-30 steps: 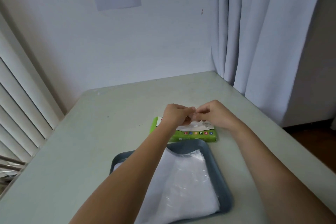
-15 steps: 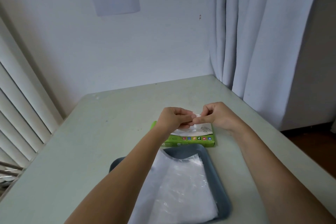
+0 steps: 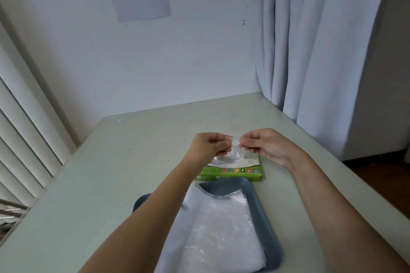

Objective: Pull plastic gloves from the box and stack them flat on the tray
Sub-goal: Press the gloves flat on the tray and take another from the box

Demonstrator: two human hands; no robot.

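While both hands pinch 1 clear glove (image 3: 234,153) above the green box (image 3: 235,173), left hand (image 3: 209,147) and right hand (image 3: 265,145) nearly touch; stacked gloves (image 3: 221,228) fill the tray (image 3: 269,235).

The box (image 3: 230,173) was bright green with coloured icons; nearer than it, clear gloves (image 3: 219,232) covered a slate-grey tray (image 3: 273,248).

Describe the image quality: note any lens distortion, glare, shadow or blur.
Head view: the wide lens bows the blinds and curtain at the edges; light is soft, shadows faint; a pale sheen lies on the stacked gloves in the tray; the glove over the box looks see-through, outline unclear.
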